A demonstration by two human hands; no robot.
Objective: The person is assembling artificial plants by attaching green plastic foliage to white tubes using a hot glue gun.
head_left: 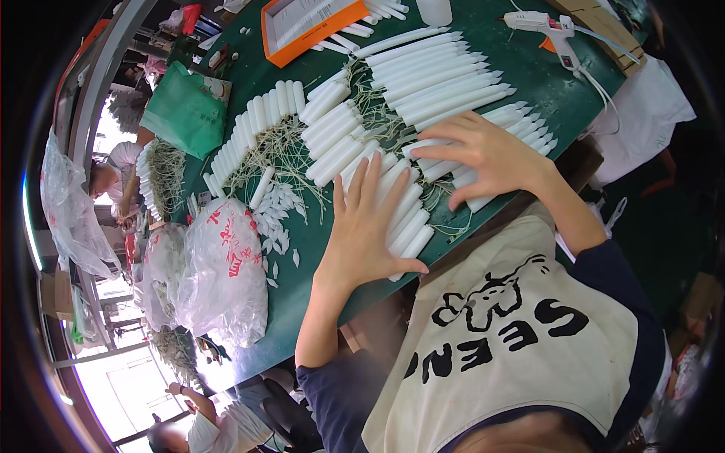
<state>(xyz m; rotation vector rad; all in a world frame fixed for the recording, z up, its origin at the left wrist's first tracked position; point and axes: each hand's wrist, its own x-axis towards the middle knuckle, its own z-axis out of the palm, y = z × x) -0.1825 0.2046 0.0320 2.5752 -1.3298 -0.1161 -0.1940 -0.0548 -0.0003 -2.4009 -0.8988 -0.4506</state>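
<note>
one left grip [362,235], one right grip [495,160], both wide over white candles [330,160], one glue gun [556,32]

From my remote place I count one bare left hand [370,234], one bare right hand [495,155], one white plastic glue gun [557,34] with orange trigger, one orange rectangular box [316,36], one green soft bag [181,109], two other people [230,426], and dozens of slender white sticks [438,90].
</note>
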